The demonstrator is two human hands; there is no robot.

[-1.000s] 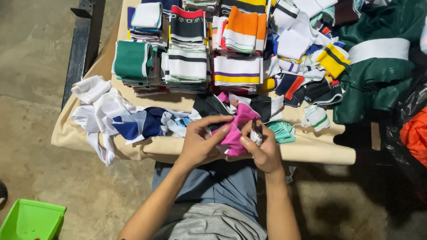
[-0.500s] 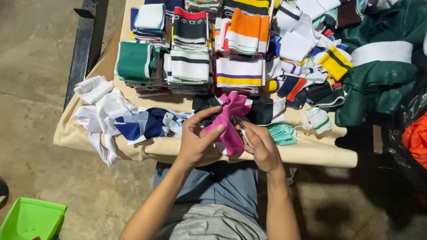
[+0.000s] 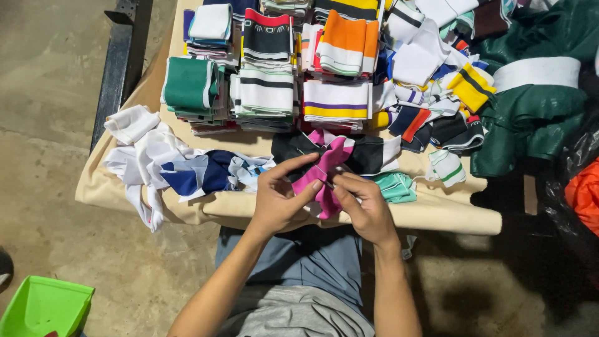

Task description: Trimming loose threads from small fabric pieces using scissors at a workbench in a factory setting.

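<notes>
The pink cloth strip (image 3: 324, 171) sits between both hands at the near edge of the desk (image 3: 437, 215), just above the person's lap. Its long axis runs roughly away from the body, tilted a little to the right: the upper end rises over the dark cloth pieces (image 3: 368, 153) behind it, and the lower end hangs down between the palms. The left hand (image 3: 281, 196) is the closer one to the strip's middle. Its thumb and forefinger reach across to the right and pinch the pink fabric about halfway along, so that grip is narrow and closed on the cloth. The right hand (image 3: 368, 206) comes in from the other side, fingers curled inward with the fingertips meeting the strip's edge just beside the left thumb. It seems to pinch the fabric too, perhaps with something small in its fingers, though I cannot tell what.

Both forearms rise from the bottom of the view and converge, wrists bent inward, elbows apart.

To the left lies a loose heap of white and blue cloth (image 3: 168, 165). A mint green piece (image 3: 394, 185) lies just right of the right hand. Farther back stand folded stacks of striped bands (image 3: 268, 87), green, orange and white. A green bin (image 3: 43, 309) sits on the floor at lower left.
</notes>
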